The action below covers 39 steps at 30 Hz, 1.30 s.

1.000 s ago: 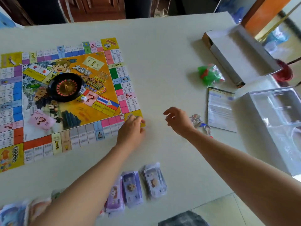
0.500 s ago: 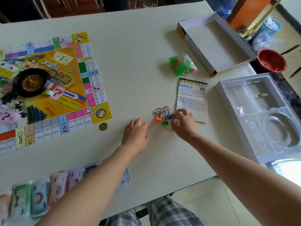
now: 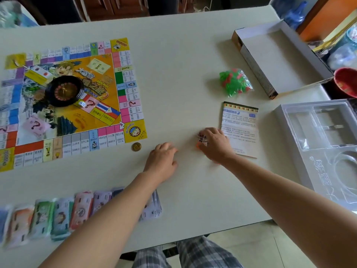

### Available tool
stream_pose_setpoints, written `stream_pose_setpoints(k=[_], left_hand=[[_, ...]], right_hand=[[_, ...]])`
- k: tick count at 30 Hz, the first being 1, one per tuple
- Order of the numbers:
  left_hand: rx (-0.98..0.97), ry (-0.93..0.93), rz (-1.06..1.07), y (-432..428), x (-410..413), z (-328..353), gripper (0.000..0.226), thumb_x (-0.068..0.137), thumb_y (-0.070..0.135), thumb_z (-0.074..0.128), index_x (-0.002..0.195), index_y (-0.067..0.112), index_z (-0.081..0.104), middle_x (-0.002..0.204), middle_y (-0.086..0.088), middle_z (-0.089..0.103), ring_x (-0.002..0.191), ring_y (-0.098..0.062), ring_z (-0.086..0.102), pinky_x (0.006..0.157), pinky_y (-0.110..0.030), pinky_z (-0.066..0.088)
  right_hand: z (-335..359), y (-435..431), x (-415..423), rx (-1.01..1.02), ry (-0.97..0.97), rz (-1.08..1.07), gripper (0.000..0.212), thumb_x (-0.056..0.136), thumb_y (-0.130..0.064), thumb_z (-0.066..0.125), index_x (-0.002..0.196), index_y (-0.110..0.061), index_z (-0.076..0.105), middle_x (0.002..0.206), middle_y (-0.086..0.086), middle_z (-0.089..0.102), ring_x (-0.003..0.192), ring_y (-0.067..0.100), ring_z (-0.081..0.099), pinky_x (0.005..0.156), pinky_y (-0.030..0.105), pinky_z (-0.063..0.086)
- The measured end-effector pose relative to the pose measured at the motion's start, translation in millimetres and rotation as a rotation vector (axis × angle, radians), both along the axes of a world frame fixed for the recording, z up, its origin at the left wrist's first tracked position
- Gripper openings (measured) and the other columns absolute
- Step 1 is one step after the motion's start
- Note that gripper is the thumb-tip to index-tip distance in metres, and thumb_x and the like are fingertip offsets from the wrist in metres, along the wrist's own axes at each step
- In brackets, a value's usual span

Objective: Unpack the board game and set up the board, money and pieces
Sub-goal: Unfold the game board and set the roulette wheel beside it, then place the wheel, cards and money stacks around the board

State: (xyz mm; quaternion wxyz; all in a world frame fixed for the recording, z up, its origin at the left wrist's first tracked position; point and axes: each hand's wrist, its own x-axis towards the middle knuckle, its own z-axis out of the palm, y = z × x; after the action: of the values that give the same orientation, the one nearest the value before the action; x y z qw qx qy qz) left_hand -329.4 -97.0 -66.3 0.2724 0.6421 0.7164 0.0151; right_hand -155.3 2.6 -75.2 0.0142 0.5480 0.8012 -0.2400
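Your right hand (image 3: 216,146) curls its fingers around the small game pieces (image 3: 201,139) on the table (image 3: 173,74), just beside the rule sheet (image 3: 239,130). Your left hand (image 3: 161,161) rests loosely curled, holding nothing, near the coin (image 3: 136,146) at the corner of the board (image 3: 108,115).

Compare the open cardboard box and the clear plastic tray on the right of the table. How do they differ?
The cardboard box is opaque, white inside, with one undivided space; the plastic tray is see-through and moulded into several compartments, one of them round. The cardboard box lies farther away, the plastic tray nearer. Both lie open side up.
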Motion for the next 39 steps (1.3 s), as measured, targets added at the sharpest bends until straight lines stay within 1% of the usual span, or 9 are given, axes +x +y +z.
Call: stream_pose_setpoints(k=[5,8,11,16,20,25,30,34,39], left_hand=[[0.053,-0.085,0.006,-10.5,-11.4,0.9,0.041,0.090,0.016,0.053,0.131,0.019,0.054,0.142,-0.002,0.045,0.131,-0.021,0.038,0.107,-0.028,0.030],[0.137,-0.108,0.106,-24.3,-26.4,4.2,0.033,0.090,0.013,0.055,0.122,0.018,0.061,0.127,-0.001,0.053,0.119,-0.020,0.048,0.100,-0.030,0.036],[0.177,-0.075,0.226,-47.7,-52.0,8.4,0.028,0.090,0.013,0.056,0.117,0.018,0.064,0.120,0.000,0.055,0.112,-0.019,0.050,0.095,-0.032,0.040],[0.197,-0.003,0.345,-100.8,-103.6,14.4,0.027,0.087,0.011,0.058,0.112,0.018,0.065,0.110,-0.001,0.058,0.106,-0.020,0.050,0.090,-0.034,0.043],[0.220,0.132,0.418,-152.4,-150.6,15.9,0.030,0.086,0.016,0.061,0.115,0.020,0.064,0.112,0.002,0.059,0.109,-0.021,0.049,0.092,-0.032,0.039],[0.152,0.211,0.447,-211.0,-219.4,15.6,0.040,0.088,0.024,0.061,0.127,0.016,0.059,0.131,-0.003,0.057,0.128,-0.026,0.041,0.108,-0.037,0.030],[0.038,0.177,0.417,-249.7,-276.5,10.6,0.045,0.099,0.035,0.043,0.140,0.017,0.044,0.143,-0.005,0.050,0.140,-0.025,0.029,0.115,-0.030,0.011],[0.070,0.058,0.437,-265.8,-303.0,8.3,0.040,0.098,0.034,0.044,0.135,0.018,0.049,0.139,-0.002,0.053,0.142,-0.023,0.025,0.110,-0.030,0.017],[0.227,0.039,0.510,-292.3,-337.4,9.0,0.030,0.094,0.024,0.054,0.122,0.017,0.060,0.126,0.000,0.058,0.124,-0.020,0.045,0.105,-0.034,0.034]], right_hand=[[0.7,-0.1,-5.6,0.071,-0.045,-0.032,0.033,0.085,-0.030,0.058,0.117,-0.023,0.061,0.123,0.003,0.051,0.117,0.025,0.043,0.097,0.036,0.031],[5.5,-1.7,-20.8,0.098,0.043,-0.020,0.035,0.086,-0.026,0.058,0.120,-0.019,0.059,0.125,0.005,0.049,0.118,0.026,0.044,0.096,0.036,0.032],[9.6,-17.3,-55.4,0.065,0.203,0.132,0.036,0.087,-0.023,0.060,0.122,-0.015,0.058,0.125,0.007,0.051,0.114,0.026,0.048,0.093,0.036,0.037],[15.6,-71.4,-126.5,-0.126,0.374,0.372,0.033,0.085,-0.013,0.061,0.118,-0.016,0.059,0.116,0.003,0.055,0.086,0.014,0.060,0.079,0.036,0.053],[16.7,-122.2,-178.3,-0.166,0.338,0.497,0.038,0.088,-0.015,0.059,0.126,-0.017,0.057,0.128,0.003,0.054,0.105,0.019,0.059,0.087,0.038,0.050],[15.4,-167.6,-242.2,-0.153,0.191,0.522,0.046,0.093,-0.025,0.056,0.138,-0.020,0.047,0.149,0.004,0.039,0.134,0.024,0.038,0.108,0.034,0.032],[11.6,-200.1,-298.0,-0.113,-0.025,0.441,0.045,0.094,-0.029,0.054,0.137,-0.017,0.047,0.141,0.007,0.043,0.127,0.027,0.040,0.101,0.035,0.040],[13.8,-212.8,-324.3,-0.064,-0.124,0.339,0.041,0.093,-0.028,0.053,0.132,-0.015,0.051,0.132,0.012,0.046,0.120,0.029,0.045,0.094,0.036,0.043],[18.5,-231.1,-363.7,-0.136,0.060,0.454,0.036,0.094,-0.026,0.054,0.129,-0.019,0.053,0.130,0.008,0.049,0.117,0.025,0.051,0.095,0.036,0.044]])
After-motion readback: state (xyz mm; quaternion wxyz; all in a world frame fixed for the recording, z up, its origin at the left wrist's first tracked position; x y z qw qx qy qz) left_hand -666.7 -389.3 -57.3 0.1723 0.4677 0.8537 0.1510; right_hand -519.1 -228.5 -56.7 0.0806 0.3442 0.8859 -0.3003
